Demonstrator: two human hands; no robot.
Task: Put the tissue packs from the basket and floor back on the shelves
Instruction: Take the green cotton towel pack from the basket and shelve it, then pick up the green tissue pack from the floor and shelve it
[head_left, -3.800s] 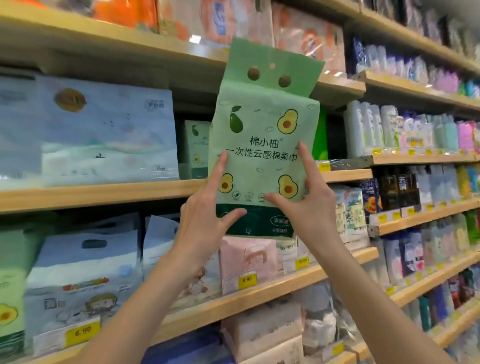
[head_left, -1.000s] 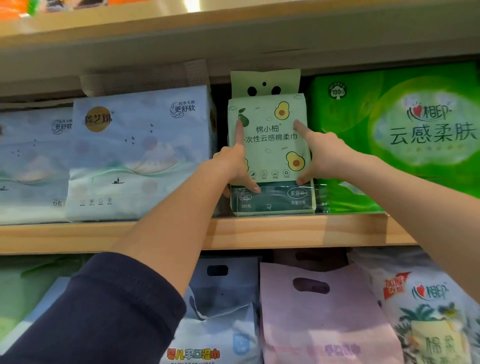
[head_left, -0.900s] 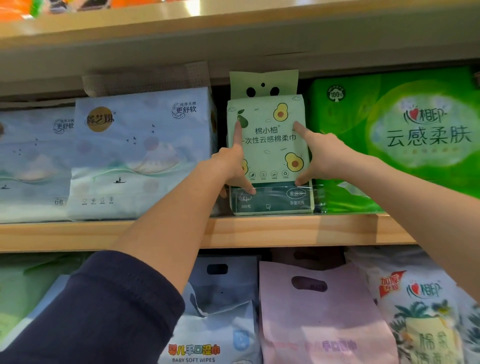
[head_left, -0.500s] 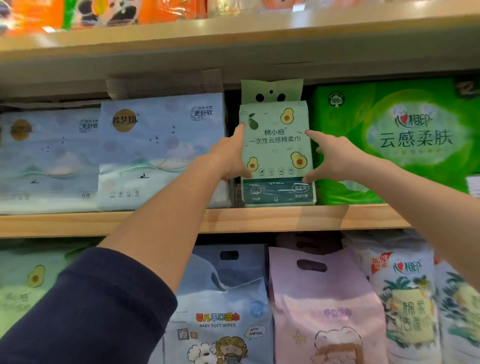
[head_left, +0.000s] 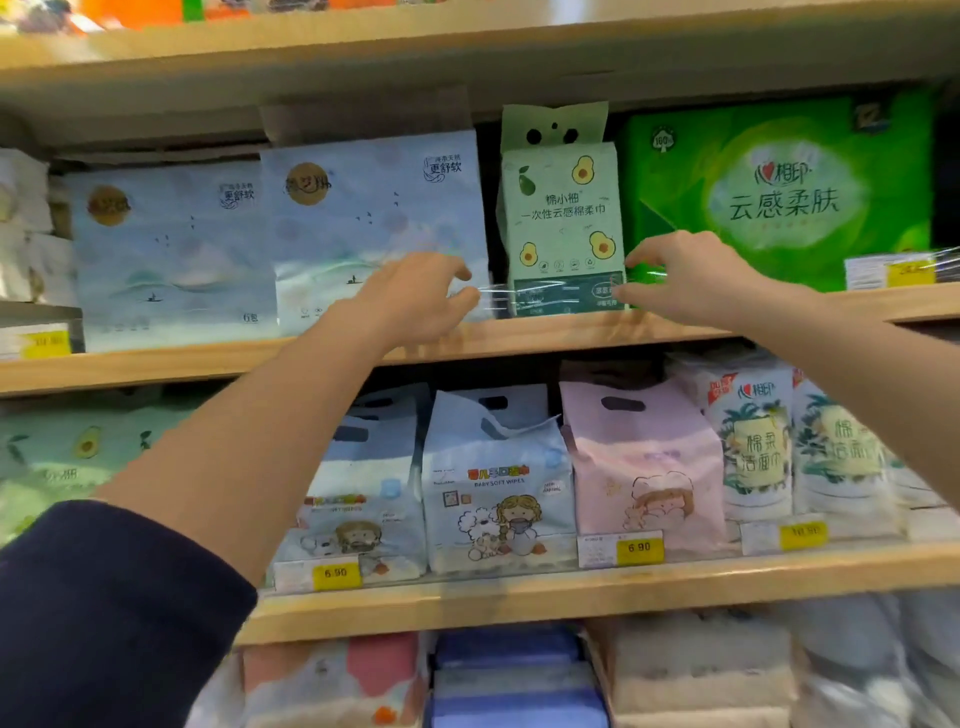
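Observation:
A pale green tissue pack with avocado pictures (head_left: 563, 218) stands upright on the wooden shelf (head_left: 519, 338), between a light blue pack (head_left: 374, 218) and a bright green pack (head_left: 779, 192). My left hand (head_left: 415, 301) hovers just left of its lower corner, fingers loosely curled and holding nothing. On the other side my right hand (head_left: 685, 275) is also off the pack, with thumb and fingers apart near the lower right corner. The basket and floor are out of view.
Another light blue pack (head_left: 171, 249) sits further left. The shelf below (head_left: 571, 592) holds baby wipe packs (head_left: 498, 483), a pink pack (head_left: 644, 462) and white packs (head_left: 753, 447), with yellow price tags (head_left: 639, 548). More packs fill the bottom shelf.
Both hands pressed the avocado pack into its slot, then slid down and drew back off it. The pack now stands alone. The view tilted down slightly.

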